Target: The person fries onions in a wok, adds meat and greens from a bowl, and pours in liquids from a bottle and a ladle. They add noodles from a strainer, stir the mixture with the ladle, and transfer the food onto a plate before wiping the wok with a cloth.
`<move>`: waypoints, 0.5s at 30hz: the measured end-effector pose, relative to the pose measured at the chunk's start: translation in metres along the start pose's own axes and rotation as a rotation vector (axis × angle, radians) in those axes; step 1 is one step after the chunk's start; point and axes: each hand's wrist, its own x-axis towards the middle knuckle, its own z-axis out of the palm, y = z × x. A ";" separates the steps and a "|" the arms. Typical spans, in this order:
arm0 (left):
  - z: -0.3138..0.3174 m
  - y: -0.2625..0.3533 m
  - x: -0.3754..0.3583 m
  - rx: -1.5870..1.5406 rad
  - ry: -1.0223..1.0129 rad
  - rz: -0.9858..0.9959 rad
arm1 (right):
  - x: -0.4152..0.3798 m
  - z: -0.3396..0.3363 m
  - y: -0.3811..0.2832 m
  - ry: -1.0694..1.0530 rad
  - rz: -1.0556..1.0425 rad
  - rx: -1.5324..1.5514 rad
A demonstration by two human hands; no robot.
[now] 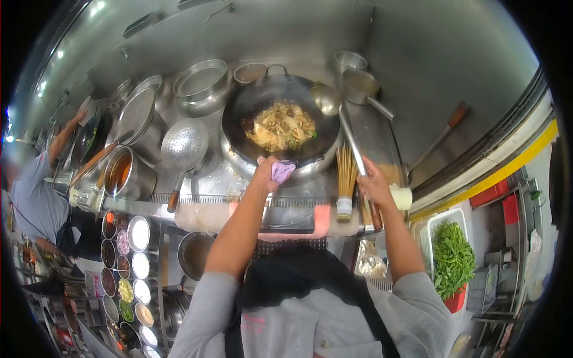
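One ladle (326, 99) inside the right fingers (363, 179)

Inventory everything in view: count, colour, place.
wok: 1, black, centre
food: 1 heap, brown, in wok
ladle: 1, silver, wok's right edge
skimmer: 1, silver, left of wok
brush: 1, tan, beside ladle
pans, sieves: several, silver, around wok
ingredient containers: several, silver, lower left
greens: 1 heap, green, right
cloth: 1, purple, wok's near rim
co-worker: 1, grey shirt, far left
rest: too small to tell
left hand: 1, bare, on cloth
right hand: 1, bare, on ladle
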 end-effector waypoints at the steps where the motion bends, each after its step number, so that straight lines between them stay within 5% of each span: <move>1: 0.009 0.000 -0.009 -0.005 0.041 0.023 | -0.007 -0.001 -0.001 0.006 0.011 0.029; 10: 0.047 0.010 -0.086 -0.152 0.090 0.054 | -0.056 -0.006 -0.034 0.024 0.067 0.195; 15: 0.054 0.019 -0.099 -0.189 0.010 -0.091 | -0.061 0.002 -0.043 -0.062 0.042 0.122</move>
